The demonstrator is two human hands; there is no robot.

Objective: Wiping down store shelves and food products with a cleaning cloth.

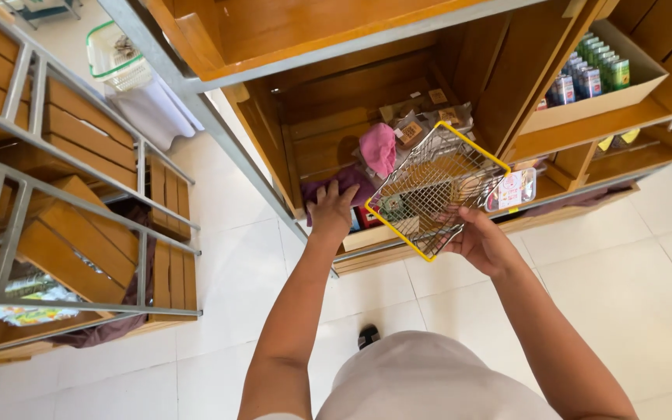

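My right hand (482,243) grips the near edge of a small wire basket (437,187) with a yellow rim, held tilted over the bottom shelf. Packets lie inside the basket. My left hand (332,208) reaches into the wooden crate shelf (328,124), fingers bent on a purple cloth (351,180) at the shelf's front. A pink bundle (379,148) sits just behind the hand, next to brown-labelled packets (421,120). Whether the left hand grips the cloth or only rests on it is unclear.
A cardboard tray of small cartons (589,74) stands on the upper right shelf. Wooden crates in a grey metal rack (79,225) fill the left side. A white basket with green rim (118,58) sits on the floor far left. White tiles (624,272) run underfoot.
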